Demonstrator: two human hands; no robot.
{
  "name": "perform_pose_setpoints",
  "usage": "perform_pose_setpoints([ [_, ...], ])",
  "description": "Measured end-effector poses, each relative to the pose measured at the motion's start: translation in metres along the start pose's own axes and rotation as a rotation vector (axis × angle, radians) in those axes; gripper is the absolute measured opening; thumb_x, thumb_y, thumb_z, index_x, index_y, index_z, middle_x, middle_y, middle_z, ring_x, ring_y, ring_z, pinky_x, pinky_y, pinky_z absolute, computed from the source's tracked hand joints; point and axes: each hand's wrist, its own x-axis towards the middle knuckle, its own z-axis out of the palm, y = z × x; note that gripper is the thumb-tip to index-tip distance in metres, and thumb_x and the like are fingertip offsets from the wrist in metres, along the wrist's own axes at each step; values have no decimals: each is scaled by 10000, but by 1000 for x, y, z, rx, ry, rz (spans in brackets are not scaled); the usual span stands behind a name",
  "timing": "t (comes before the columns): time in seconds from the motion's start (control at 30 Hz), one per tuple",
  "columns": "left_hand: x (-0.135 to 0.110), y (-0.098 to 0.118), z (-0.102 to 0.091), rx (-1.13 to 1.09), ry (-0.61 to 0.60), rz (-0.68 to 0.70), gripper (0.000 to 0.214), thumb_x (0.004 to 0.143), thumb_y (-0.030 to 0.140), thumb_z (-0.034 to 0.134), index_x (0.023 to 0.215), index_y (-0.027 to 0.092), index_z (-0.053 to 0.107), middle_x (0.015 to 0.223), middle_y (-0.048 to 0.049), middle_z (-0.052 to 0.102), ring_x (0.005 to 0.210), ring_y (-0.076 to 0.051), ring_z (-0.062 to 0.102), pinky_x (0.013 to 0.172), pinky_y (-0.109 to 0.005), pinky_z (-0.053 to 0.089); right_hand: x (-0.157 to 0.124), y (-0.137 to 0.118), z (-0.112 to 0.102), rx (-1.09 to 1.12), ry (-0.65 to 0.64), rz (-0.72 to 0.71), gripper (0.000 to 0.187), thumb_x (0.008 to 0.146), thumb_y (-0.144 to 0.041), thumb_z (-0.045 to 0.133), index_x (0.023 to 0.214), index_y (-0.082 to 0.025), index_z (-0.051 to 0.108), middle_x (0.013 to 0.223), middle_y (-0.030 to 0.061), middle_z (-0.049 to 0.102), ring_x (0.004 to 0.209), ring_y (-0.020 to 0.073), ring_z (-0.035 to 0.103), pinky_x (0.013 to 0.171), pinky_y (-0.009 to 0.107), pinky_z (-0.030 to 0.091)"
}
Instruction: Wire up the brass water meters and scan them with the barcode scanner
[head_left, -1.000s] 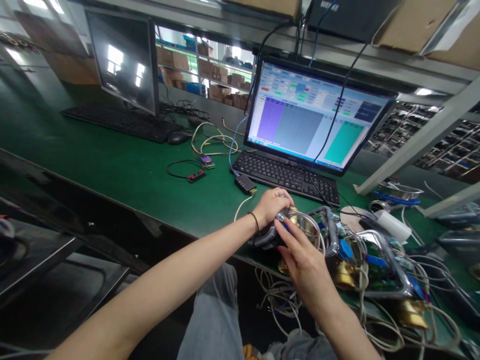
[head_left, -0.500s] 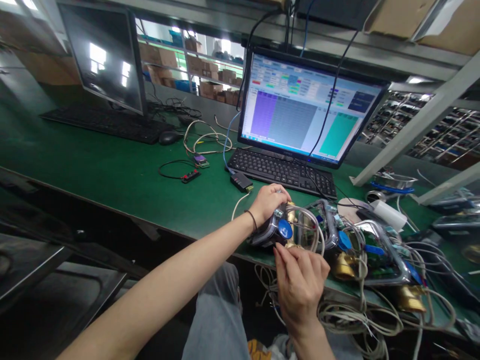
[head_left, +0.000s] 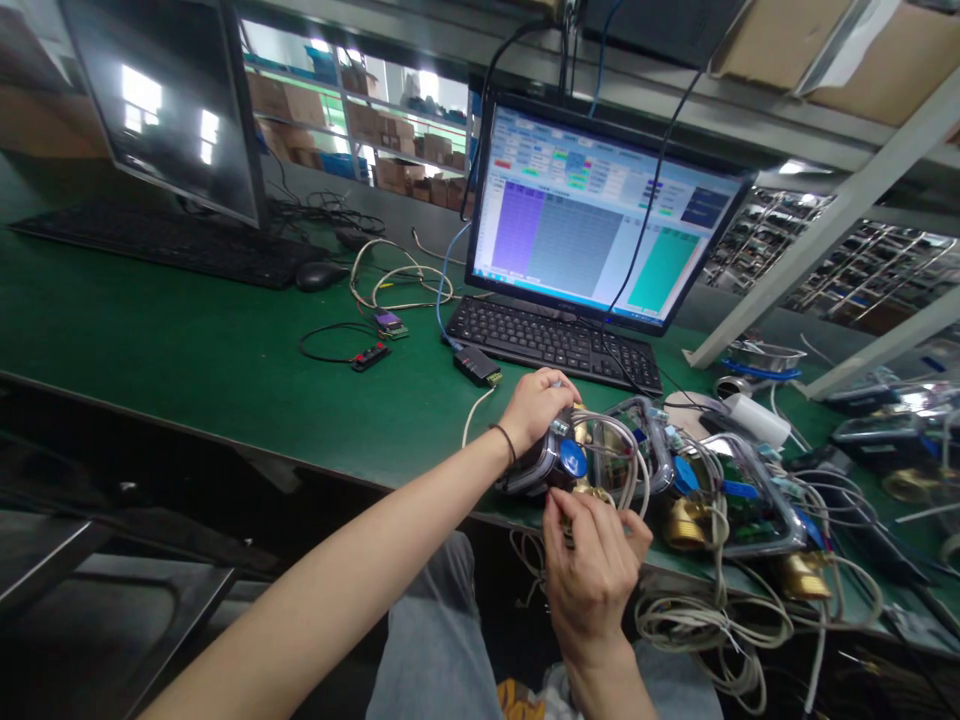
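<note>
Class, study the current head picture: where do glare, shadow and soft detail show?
Head view: pale, window-like reflections glare on the dark monitor; head view: the lit monitor shows small text too soft to read; head view: deep shadow hides detail beneath the green bench; head view: the left hand and right hand stay distinct in outline.

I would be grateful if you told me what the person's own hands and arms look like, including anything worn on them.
The left hand is ungloved, with a thin, dark band around its wrist. The right hand is ungloved too, and no band shows on its wrist. No sleeve covers the part of either forearm in view.
</note>
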Motion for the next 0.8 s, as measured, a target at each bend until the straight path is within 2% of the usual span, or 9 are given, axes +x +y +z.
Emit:
perform_pose_setpoints([
  [0.3,-1,-1,-1,-9,3,17,151,622,133,510,530,160,626,620,2,586,651,-141,534,612,-234,422,-3,0,2,82,-31,32,80,807,-96,610,860,-156,615,766,10,657,732,114,613,804,319,367],
  [0.57,-2,-3,-1,-9,13,22,144,618,137,519,543,162,639,627,1,598,663,-146,548,617,-236,427,-3,4,-2,115,-45,-16,99,802,-87,616,863,-164,622,766,5,655,727,105,610,807,313,369],
  [0.8,-2,-2,-2,1,3,17,149,632,140,515,547,169,635,601,3,588,660,-151,549,606,-234,430,-3,2,-4,9,0,0,132,783,-150,672,908,-173,639,806,21,674,759,136,604,798,331,346],
])
